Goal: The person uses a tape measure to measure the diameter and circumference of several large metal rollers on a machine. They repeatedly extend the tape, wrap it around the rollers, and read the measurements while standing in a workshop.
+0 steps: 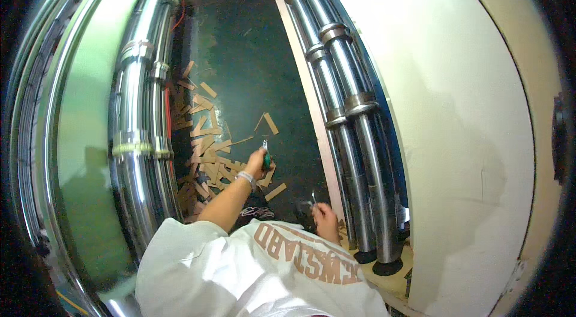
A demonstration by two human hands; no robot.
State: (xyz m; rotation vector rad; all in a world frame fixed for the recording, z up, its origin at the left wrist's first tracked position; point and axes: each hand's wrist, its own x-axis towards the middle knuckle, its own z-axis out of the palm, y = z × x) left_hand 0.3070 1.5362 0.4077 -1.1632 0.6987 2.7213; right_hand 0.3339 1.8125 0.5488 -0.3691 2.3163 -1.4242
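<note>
Reaching out over the dark green floor, my left hand [255, 164] is closed round a green-handled tool [266, 158] with a silver metal end pointing away from me. Its exact kind is too small to tell. Lower and to the right, close to my body, my right hand [325, 218] has its fingers curled at a thin shiny metal piece [314, 198], whose kind I cannot make out. Just beyond my left hand lies a tan flat strip [271, 124], and another strip [276, 191] lies on the floor nearer to me.
A heap of loose tan strips [207, 149] spreads along the floor's left side. Long shiny metal rollers [137, 107] run along the left, and more metal rollers [354, 86] stand at the right beside a pale ledge [309, 92]. A white panel [456, 107] rises further right.
</note>
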